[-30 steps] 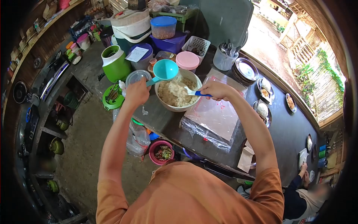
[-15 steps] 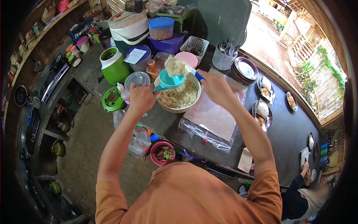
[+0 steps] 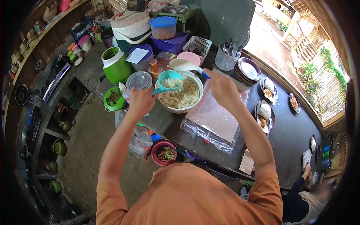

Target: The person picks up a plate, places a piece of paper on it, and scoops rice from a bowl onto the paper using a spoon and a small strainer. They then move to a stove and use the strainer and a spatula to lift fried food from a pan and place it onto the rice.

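Note:
My left hand (image 3: 141, 100) is closed round the handle of a teal scoop (image 3: 160, 90), which is held over the left rim of a white tub (image 3: 198, 101). Some rice (image 3: 171, 83) lies in the scoop's bowl. Cooked rice (image 3: 183, 98) also fills much of the tub below. My right hand (image 3: 224, 88) grips the blue handle of a white rice paddle (image 3: 184, 64). The paddle's blade is just above the scoop, and I see no heap of rice on it. Beside my left hand are a clear round lid (image 3: 139, 80) and a white squeeze bottle (image 3: 123, 88).
Brown wrapping sheets (image 3: 215, 118) lie right of the tub. Further right are stacked plates (image 3: 248, 70) and a plate with moulded rice (image 3: 265, 111). A green jug (image 3: 115, 65) stands at the left. A co-worker (image 3: 309, 200) sits at lower right. Below the counter edge is a pink basin (image 3: 154, 153).
The heap of rice on the paddle has gone from it, and rice now shows in the scoop. The paddle's blade has tilted, and my right hand has shifted slightly right.

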A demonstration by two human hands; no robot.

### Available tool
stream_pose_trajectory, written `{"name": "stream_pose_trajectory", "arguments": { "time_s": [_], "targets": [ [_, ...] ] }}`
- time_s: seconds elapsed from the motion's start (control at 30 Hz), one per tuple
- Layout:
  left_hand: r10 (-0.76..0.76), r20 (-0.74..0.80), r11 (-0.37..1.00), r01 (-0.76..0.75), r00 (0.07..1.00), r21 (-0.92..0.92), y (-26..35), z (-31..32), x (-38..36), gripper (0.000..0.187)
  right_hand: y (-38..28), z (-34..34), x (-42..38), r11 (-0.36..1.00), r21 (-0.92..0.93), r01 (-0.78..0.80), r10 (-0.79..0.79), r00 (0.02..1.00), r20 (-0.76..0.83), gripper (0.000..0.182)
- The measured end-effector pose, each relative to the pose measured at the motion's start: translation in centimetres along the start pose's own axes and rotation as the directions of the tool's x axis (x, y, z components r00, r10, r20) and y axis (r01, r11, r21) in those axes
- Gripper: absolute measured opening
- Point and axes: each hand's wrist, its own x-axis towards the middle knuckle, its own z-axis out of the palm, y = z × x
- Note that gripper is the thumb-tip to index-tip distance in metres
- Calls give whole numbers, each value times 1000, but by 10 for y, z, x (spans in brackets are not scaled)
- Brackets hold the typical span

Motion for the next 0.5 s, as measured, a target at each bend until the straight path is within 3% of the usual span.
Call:
{"name": "stream_pose_trajectory", "arguments": {
  "time_s": [0.07, 0.13, 0.23, 0.3, 0.37, 0.5],
  "targets": [
    [-17, -45, 997, 13, 999, -76, -3, 3, -3, 28, 5, 2, 8, 999, -7, -31, 31, 999, -12, 46],
    [-56, -21, 992, 53, 998, -112, -2, 7, -3, 28, 12, 17, 12, 983, -170, -73, 110, 970, 219, 43],
    [-122, 38, 978, 127, 992, -165, 2, 2, 0, 29, 11, 64, 18, 980, -197, 7, 25, 987, 158, 38],
    [-152, 76, 970, 164, 985, -181, 2, 3, 1, 30, 3, 80, 22, 983, -179, 52, -9, 973, 230, 36],
    [-84, -105, 985, 66, 991, -160, -4, 15, -1, 30, -2, 85, 20, 984, -157, 88, -40, 958, 282, 35],
    [-109, -95, 981, 92, 989, -170, -2, 16, -2, 30, 7, 67, 22, 993, -54, 108, -76, 905, 420, 32]
  ]
}}
